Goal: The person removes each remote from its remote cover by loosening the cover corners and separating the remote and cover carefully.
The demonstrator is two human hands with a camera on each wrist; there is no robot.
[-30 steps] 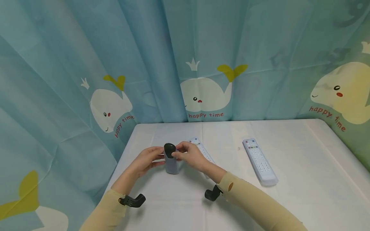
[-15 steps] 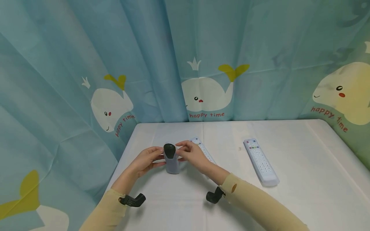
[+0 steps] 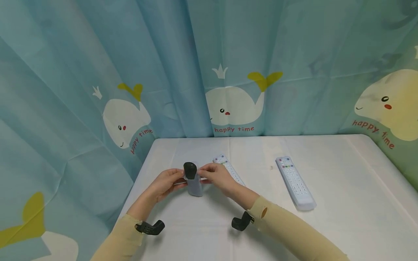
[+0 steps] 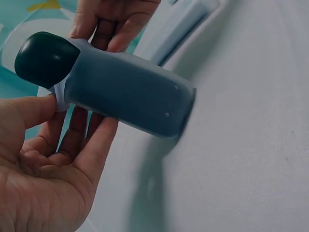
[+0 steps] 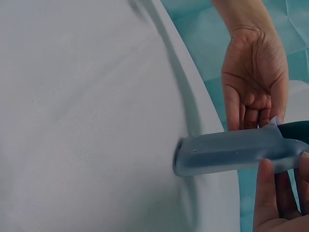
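Note:
In the head view a dark remote control [image 3: 190,170] stands on end on the table, with its glossy black rounded end sticking out of a translucent silicone cover [image 3: 195,188]. My left hand [image 3: 165,184] pinches the cover's upper edge from the left, its other fingers behind. From the right, my right hand [image 3: 219,177] pinches the opposite edge near the opening. The left wrist view shows the cover's rim [image 4: 60,94] spread away from the black end between thumb and fingers. The remote's button face is hidden from view.
A white remote control [image 3: 230,170] in a clear cover lies partly behind my right forearm. Another covered white remote control [image 3: 295,183] lies farther right on the white table [image 3: 356,203]. A blue whale-print curtain [image 3: 176,72] hangs along the back and left.
My right thumb has moved off the black end to the cover's right edge. The black end has tilted slightly left, and the cover's rim is pulled open wider.

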